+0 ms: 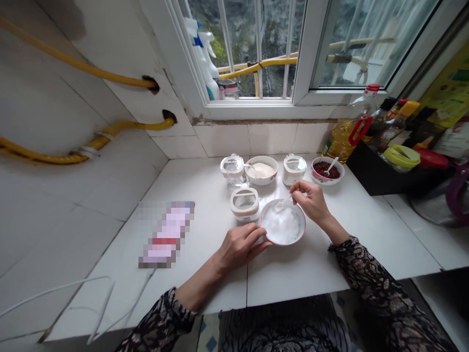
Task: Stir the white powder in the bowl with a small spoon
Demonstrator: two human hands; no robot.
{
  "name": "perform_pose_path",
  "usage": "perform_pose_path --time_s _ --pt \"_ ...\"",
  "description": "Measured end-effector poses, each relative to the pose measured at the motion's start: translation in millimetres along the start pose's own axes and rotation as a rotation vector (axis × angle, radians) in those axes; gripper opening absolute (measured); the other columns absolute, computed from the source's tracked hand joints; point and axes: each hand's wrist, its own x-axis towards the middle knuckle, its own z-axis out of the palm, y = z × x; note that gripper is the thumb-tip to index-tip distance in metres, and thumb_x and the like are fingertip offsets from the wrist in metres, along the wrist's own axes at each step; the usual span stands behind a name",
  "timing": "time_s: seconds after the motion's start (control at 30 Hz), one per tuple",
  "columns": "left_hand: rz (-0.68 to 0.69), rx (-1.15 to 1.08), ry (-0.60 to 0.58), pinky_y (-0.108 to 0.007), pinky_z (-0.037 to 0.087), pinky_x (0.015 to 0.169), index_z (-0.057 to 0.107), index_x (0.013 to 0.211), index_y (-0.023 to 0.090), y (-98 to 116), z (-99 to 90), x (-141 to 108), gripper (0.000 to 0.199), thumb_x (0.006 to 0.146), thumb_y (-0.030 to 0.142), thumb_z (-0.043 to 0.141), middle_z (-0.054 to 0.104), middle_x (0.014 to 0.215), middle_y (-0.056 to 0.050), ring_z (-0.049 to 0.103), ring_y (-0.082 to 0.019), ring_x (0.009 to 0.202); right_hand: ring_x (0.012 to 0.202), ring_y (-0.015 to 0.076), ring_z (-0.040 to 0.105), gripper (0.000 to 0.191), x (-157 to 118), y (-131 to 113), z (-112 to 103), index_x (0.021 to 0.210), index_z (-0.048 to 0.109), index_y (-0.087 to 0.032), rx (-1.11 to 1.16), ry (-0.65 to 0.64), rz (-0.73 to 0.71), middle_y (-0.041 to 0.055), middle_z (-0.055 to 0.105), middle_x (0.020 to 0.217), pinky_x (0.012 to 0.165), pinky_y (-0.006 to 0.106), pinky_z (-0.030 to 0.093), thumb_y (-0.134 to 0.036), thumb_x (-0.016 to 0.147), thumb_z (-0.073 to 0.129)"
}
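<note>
My left hand point(244, 246) holds the left rim of a bowl point(301, 233) filled with white grains point(284, 226). Between the fingers of my right hand point(309, 199) is the handle of a small white spoon point(279, 206), its tip resting on the grains at the bowl's back. Just behind my left hand stands a lidded clear jar point(245, 204). Farther back are a second lidded jar point(232, 168), a bowl of pale grains point(261, 170) with a spoon, a third lidded jar point(294, 168), and a bowl of dark red beans point(326, 171) with a white spoon.
A blurred-out phone-like object point(167, 235) with a white cable point(141, 293) lies on the counter at left. An oil bottle point(346, 132) and a black rack point(377, 171) of bottles stand at the back right. A pot with a purple handle point(458, 195) is at far right.
</note>
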Motion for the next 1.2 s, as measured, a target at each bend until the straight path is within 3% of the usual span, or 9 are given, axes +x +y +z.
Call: perform_pose_path --time_s 0.13,0.4,0.63,0.87,1.03,1.2 --pt "-0.001 -0.002 -0.002 -0.023 0.051 0.057 0.055 0.1 0.016 -0.3 0.3 -0.2 0.016 0.096 0.031 0.056 0.066 0.08 -0.004 0.064 -0.014 0.067 0.049 0.0131 0.052 0.012 2.4 3.3 -0.9 0.064 0.059 -0.02 0.132 0.006 0.094 -0.0037 0.058 0.048 0.06 0.027 0.043 -0.019 0.068 0.048" --pt "-0.003 0.002 -0.002 -0.023 0.051 0.056 0.055 0.099 0.016 0.0 0.6 -0.6 0.016 0.097 0.032 0.055 0.065 0.078 -0.004 0.063 -0.014 0.065 0.057 0.014 0.053 0.014 -1.0 -0.4 5.1 0.063 0.06 -0.02 0.004 -0.074 -0.021 -0.0028 0.059 0.05 0.067 0.028 0.044 -0.016 0.069 0.049" --pt "-0.002 -0.003 0.002 -0.022 0.051 0.058 0.055 0.1 0.016 -0.1 -0.3 0.0 0.016 0.096 0.031 0.057 0.066 0.08 -0.004 0.064 -0.013 0.066 0.048 0.0122 0.052 0.011 2.8 6.0 2.2 0.064 0.059 -0.019 0.236 -0.048 0.125 -0.0038 0.057 0.049 0.056 0.026 0.042 -0.02 0.068 0.049" --pt "0.003 0.003 -0.001 -0.023 0.051 0.057 0.055 0.099 0.015 -0.4 0.4 -0.4 0.016 0.097 0.031 0.056 0.066 0.079 -0.005 0.064 -0.014 0.066 0.058 0.0137 0.056 0.014 -1.6 -2.0 6.1 0.062 0.06 -0.021 0.005 -0.095 -0.052 -0.0034 0.061 0.051 0.079 0.032 0.046 -0.015 0.069 0.05" --pt "0.009 0.008 0.007 -0.023 0.051 0.057 0.054 0.098 0.016 -0.7 1.0 -0.6 0.016 0.097 0.031 0.055 0.066 0.079 -0.004 0.063 -0.014 0.065 0.05 0.0125 0.053 0.011 1.8 2.3 3.0 0.064 0.061 -0.019 0.226 -0.055 0.118 -0.0032 0.059 0.049 0.058 0.026 0.043 -0.02 0.067 0.05" --pt "0.011 0.01 0.004 -0.023 0.051 0.057 0.054 0.099 0.015 -1.3 1.3 -1.1 0.016 0.097 0.031 0.055 0.065 0.079 -0.004 0.063 -0.014 0.066 0.045 0.0117 0.051 0.009 7.1 7.0 0.4 0.06 0.061 -0.019 0.376 -0.018 0.248 -0.004 0.056 0.044 0.054 0.026 0.043 -0.023 0.062 0.053"
